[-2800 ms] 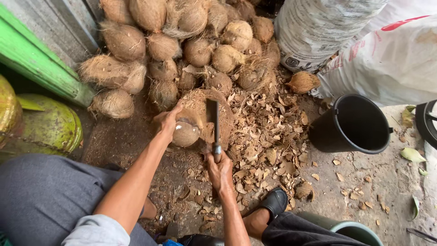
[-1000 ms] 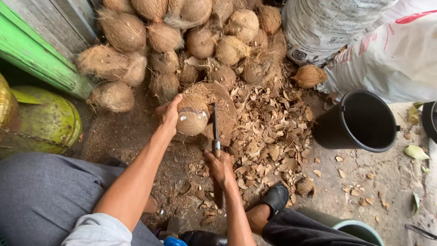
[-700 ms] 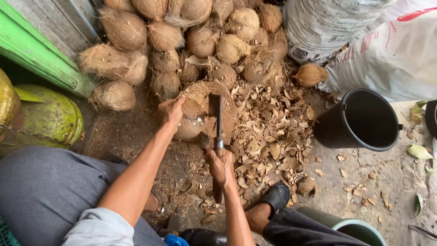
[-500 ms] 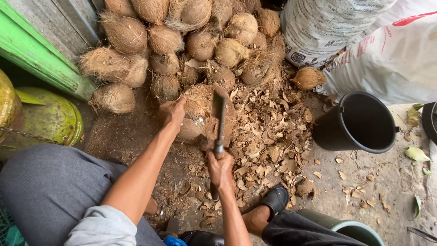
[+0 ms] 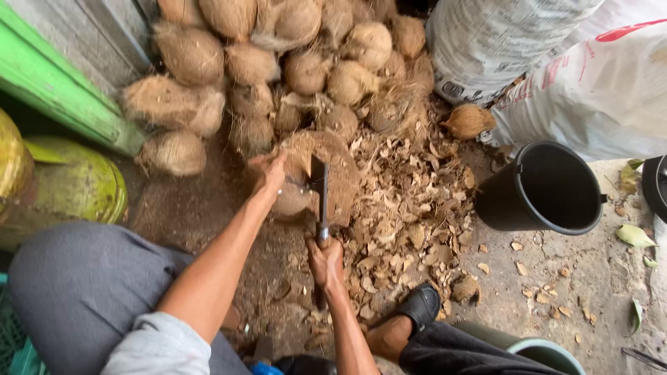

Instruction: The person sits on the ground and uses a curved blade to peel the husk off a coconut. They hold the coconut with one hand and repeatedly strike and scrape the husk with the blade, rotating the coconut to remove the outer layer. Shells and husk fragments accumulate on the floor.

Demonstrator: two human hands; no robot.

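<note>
The right hand (image 5: 325, 262) has its fingers clamped on a cleaver (image 5: 319, 198); the left hand (image 5: 269, 172) grips a brown, fibrous coconut (image 5: 295, 194) on the dirt floor (image 5: 180, 208). Husk chips (image 5: 410, 208) litter the floor to the right. A coconut pile (image 5: 278, 62) lies beyond, a black bucket (image 5: 549, 187) to the right, with white sacks (image 5: 556, 62) behind it.

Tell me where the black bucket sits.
The black bucket stands at the right of the head view, beside the heap of husk chips, below the white sacks.

ground (image 5: 611, 292) | coconut pile (image 5: 278, 62) | husk chips (image 5: 410, 208) | black bucket (image 5: 549, 187) | sacks (image 5: 528, 55)
</note>
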